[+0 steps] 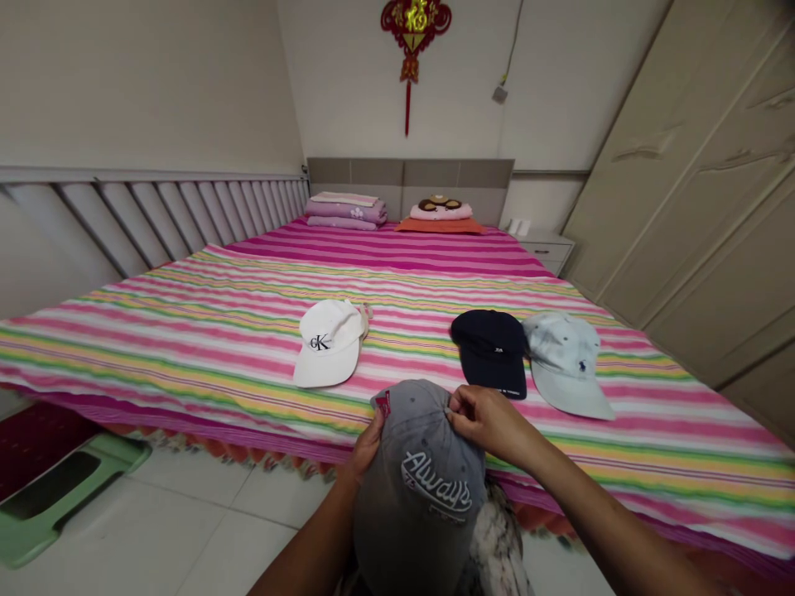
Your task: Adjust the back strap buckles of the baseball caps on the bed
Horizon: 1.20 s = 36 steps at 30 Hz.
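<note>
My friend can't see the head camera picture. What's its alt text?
The left hand and right hand hold a gray "Always" baseball cap by a striped bedspread. A white CK cap lies on it, apart from a navy cap and a pale blue cap.

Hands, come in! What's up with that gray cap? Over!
Left hand holding gray cap; right hand pinching its crown. White cap, navy cap, pale cap on bed. Nothing seen blocking hands.

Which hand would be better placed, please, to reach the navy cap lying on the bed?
Probably the right hand: it is just in front of the navy cap, though its fingers pinch the crown of the grey cap. The left hand holds the grey cap's left edge, farther away.
</note>
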### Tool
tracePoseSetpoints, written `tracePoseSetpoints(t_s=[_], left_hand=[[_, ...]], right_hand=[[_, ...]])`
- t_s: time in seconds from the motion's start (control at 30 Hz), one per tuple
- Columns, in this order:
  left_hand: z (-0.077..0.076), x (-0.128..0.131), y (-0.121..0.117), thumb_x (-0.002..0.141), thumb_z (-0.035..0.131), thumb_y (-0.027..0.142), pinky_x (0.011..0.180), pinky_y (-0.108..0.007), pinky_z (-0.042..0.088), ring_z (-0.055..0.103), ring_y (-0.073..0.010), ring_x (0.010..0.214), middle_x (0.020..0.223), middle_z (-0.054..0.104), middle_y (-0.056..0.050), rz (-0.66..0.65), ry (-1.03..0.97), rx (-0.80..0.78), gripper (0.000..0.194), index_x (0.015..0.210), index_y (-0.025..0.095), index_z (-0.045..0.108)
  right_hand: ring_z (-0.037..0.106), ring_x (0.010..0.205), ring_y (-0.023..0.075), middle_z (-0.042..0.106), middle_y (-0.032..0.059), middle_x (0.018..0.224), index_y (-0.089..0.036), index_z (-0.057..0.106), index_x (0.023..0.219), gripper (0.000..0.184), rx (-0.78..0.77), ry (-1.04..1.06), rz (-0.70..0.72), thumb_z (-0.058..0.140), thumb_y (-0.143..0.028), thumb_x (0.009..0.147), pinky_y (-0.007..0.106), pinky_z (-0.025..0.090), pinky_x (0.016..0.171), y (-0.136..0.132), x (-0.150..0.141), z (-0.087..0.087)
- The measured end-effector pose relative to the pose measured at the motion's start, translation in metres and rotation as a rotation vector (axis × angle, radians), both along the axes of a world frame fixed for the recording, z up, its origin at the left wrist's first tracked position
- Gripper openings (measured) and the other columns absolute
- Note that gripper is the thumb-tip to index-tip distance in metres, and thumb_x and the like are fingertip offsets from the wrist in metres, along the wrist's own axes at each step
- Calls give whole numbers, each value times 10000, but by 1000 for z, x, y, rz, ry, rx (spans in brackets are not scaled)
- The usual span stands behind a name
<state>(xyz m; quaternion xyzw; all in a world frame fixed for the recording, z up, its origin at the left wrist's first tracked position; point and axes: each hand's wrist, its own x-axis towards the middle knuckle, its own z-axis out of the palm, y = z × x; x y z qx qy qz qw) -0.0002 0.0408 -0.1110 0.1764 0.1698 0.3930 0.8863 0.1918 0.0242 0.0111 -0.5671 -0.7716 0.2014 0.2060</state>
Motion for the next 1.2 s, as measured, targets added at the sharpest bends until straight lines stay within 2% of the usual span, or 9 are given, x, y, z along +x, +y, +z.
tracePoseSetpoints(t_s=[0.2,0.4,0.57,0.8,1.0,1.2], left_hand=[[6,1,-2,795,451,502,1018,-437,299,484,-254,1140,1066,639,-68,42,18,-1,514,1200,191,513],[4,1,-1,814,459,439,1034,-429,277,478,-248,1146,1066,639,-83,109,11,-2,465,1174,154,532],[3,0,-1,806,471,445,1034,-428,277,476,-258,1146,1071,636,-88,77,-3,-5,464,1153,147,548],[15,-1,2,824,444,426,1016,-414,312,498,-254,1125,1036,653,-66,95,34,-44,432,1165,178,538],[31,9,40,770,430,571,992,-438,321,479,-275,1141,1073,632,-103,-31,-32,15,586,1175,155,511],[47,27,99,782,391,581,943,-460,357,508,-277,1102,1026,645,-112,-24,-20,64,576,1131,145,531]], right_hand=[[451,508,115,521,-10,547,-178,479,603,92,-23,20,1,489,-223,682,219,272,467,4,-1,-3],[465,508,116,536,-11,539,-173,512,597,82,-38,39,4,500,-218,665,216,276,461,7,-3,-5],[452,490,104,522,-19,520,-168,513,571,77,-46,52,11,486,-174,643,207,275,449,8,-3,-4],[455,484,100,525,-15,528,-160,511,585,83,-18,53,-3,481,-188,656,199,300,447,17,1,4],[477,505,107,547,-6,549,-159,531,614,102,79,-24,-21,486,-222,680,200,315,457,57,8,28],[522,560,128,607,25,601,-142,595,665,119,184,-186,-84,493,-203,675,215,319,491,113,13,61]])
